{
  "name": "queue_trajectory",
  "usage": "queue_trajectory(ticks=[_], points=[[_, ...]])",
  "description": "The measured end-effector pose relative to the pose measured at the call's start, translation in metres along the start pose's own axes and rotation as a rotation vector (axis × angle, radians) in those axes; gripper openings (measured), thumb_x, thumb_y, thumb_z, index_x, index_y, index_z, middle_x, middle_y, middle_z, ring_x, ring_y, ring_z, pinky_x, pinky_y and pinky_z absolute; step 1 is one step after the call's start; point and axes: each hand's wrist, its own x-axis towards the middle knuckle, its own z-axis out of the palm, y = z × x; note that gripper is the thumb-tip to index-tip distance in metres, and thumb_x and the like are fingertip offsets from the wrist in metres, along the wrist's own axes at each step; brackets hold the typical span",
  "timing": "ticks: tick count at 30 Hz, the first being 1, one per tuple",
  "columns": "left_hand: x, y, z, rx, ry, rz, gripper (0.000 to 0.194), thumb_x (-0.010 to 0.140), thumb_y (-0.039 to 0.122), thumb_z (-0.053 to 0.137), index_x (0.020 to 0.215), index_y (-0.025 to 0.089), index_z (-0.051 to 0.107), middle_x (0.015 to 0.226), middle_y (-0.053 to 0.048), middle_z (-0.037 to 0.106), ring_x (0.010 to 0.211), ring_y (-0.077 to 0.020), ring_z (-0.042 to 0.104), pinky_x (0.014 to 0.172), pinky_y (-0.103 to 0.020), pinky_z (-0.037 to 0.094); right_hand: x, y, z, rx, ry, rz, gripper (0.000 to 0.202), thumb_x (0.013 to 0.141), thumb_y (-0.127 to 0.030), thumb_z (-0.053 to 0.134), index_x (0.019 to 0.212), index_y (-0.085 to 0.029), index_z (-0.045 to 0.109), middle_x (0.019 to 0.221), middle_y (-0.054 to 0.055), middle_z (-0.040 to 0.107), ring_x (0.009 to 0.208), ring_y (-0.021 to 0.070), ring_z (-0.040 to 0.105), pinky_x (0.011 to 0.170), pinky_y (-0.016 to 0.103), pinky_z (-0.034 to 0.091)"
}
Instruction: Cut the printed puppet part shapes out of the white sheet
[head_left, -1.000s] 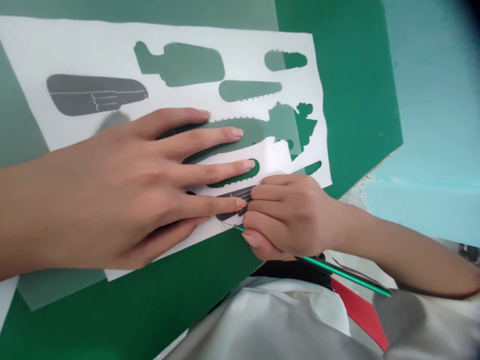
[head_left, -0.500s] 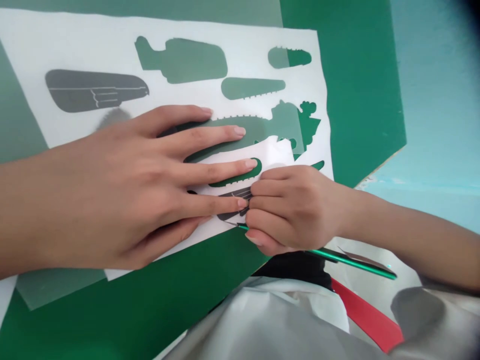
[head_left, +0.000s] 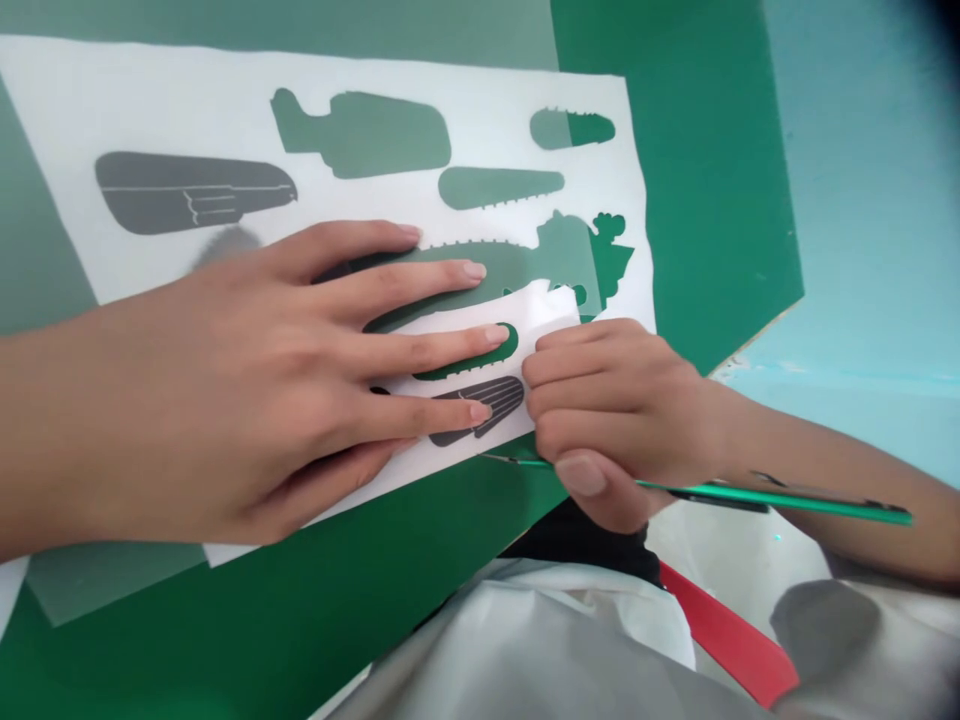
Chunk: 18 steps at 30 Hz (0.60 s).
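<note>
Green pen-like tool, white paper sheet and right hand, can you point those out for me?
Green pen-like tool [head_left: 840, 509]: head view, on its shaft, past the hand.
White paper sheet [head_left: 491, 110]: head view, bare part between cutouts.
Right hand [head_left: 630, 410]: head view, middle of the hand.

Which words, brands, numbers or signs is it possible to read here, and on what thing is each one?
None that I can read.
White sheet: no lettering visible; its dark shapes bear only pale lines.
Green tool: no legible mark; partly hidden.
</note>
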Motion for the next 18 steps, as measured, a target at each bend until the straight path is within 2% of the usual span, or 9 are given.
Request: queue_trajectory(ticks=[4, 7, 15, 18], points=[[-0.001, 0.000, 0.000, 0.109, 0.001, 0.019, 0.046, 0.109, 0.030, 0.037, 0.150, 0.037, 0.058, 0.166, 0.007, 0.049, 0.164, -0.0336, 0.031, 0.135, -0.066, 0.020, 0.006, 0.009, 0.001, -0.071, -0.041, -0.132, 0.042, 0.109, -0.028, 0.039, 0.067, -0.026, 0.043, 0.056, -0.003, 0.045, 0.055, 0.0163, 0.043, 0.054, 0.037, 0.038], [-0.002, 0.000, 0.000, 0.102, -0.004, 0.018, 0.043, 0.110, 0.033, 0.037, 0.146, 0.035, 0.062, 0.166, 0.008, 0.048, 0.164, -0.0356, 0.031, 0.135, -0.066, 0.019, 0.011, 0.016, 0.005, -0.090, -0.050, -0.186, 0.045, 0.111, -0.033, 0.041, 0.067, -0.026, 0.049, 0.055, -0.004, 0.045, 0.053, 0.0149, 0.042, 0.051, 0.036, 0.038], [0.001, 0.004, 0.000, 0.043, -0.023, -0.038, 0.043, 0.110, 0.036, 0.034, 0.141, 0.036, 0.063, 0.170, 0.014, 0.041, 0.166, -0.0306, 0.026, 0.138, -0.061, 0.014, 0.015, 0.023, 0.008, -0.087, -0.044, -0.235, 0.047, 0.112, -0.037, 0.043, 0.069, -0.027, 0.055, 0.056, -0.004, 0.047, 0.052, 0.0127, 0.044, 0.048, 0.034, 0.038], [0.001, 0.004, 0.002, -0.021, -0.002, -0.046, 0.039, 0.109, 0.034, 0.041, 0.141, 0.037, 0.063, 0.169, 0.016, 0.041, 0.166, -0.0283, 0.025, 0.139, -0.058, 0.010, 0.014, 0.022, 0.007, -0.089, -0.056, -0.225, 0.048, 0.113, -0.038, 0.042, 0.069, -0.026, 0.056, 0.057, -0.004, 0.050, 0.052, 0.0124, 0.045, 0.048, 0.034, 0.039]])
